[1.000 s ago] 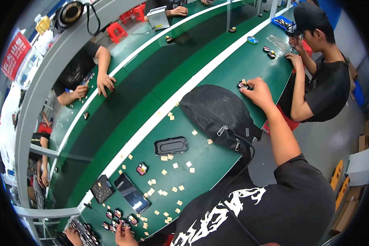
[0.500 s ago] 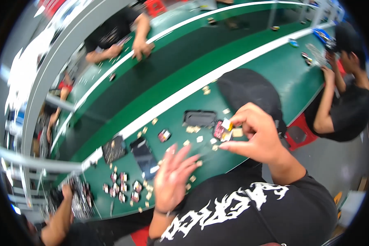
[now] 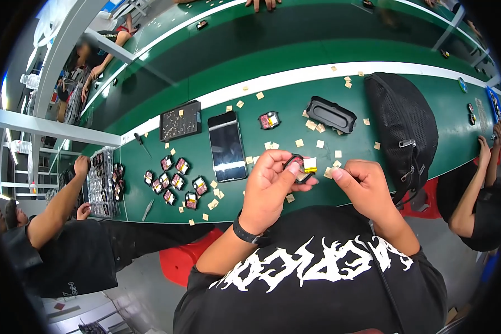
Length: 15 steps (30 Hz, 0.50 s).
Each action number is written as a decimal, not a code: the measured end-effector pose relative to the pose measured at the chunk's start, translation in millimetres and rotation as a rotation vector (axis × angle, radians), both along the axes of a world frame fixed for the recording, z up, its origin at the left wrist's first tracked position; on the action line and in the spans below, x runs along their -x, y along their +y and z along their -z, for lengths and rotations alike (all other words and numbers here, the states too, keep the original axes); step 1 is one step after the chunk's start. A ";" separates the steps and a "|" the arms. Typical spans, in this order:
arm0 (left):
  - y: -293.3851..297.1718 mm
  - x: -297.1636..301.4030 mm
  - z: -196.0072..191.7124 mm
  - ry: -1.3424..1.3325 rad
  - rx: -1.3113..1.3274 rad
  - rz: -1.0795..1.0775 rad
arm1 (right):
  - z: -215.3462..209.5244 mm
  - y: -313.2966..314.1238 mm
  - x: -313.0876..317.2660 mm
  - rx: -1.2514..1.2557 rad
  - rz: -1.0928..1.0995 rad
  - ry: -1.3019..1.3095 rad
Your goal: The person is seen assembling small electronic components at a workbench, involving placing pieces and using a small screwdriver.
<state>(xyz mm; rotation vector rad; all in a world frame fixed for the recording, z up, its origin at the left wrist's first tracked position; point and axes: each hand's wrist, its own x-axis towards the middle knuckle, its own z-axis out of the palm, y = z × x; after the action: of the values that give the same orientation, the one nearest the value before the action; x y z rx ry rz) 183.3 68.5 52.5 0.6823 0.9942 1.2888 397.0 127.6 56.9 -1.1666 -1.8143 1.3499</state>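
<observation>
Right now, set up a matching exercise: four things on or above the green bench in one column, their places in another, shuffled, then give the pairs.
Things:
1. small black part with a yellow piece
2. smartphone
3. black mesh bag
4. oblong black tray

Places:
A. lying flat, screen up, beside the dotted black tray
B. held in the left hand, near the right hand
C. far right of the bench
D. between smartphone and bag

Pairs: 1-B, 2-A, 3-C, 4-D

Left hand (image 3: 273,186): centre frame, raised, fingers curled, thumb and fingertips pinched.
Right hand (image 3: 362,186): right of centre, loosely fisted, thumb extended leftward.
Forearms: entering from below.
</observation>
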 end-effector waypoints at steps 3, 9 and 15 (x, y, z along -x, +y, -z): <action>0.7 6.7 -2.8 -0.165 0.075 -0.011 | 2.0 1.5 3.2 0.028 -0.042 -0.067; 3.4 15.3 11.4 -0.116 0.028 -0.095 | -23.9 -1.5 16.0 0.637 -0.062 0.273; 1.5 5.9 8.9 0.018 -0.030 -0.169 | -18.6 -0.8 28.3 0.888 -0.104 0.459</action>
<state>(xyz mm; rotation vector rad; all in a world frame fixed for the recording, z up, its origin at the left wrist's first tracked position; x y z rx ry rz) 177.4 70.0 43.6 0.6442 1.0673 1.4494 368.6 126.8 75.5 -1.0183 -0.9484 2.3685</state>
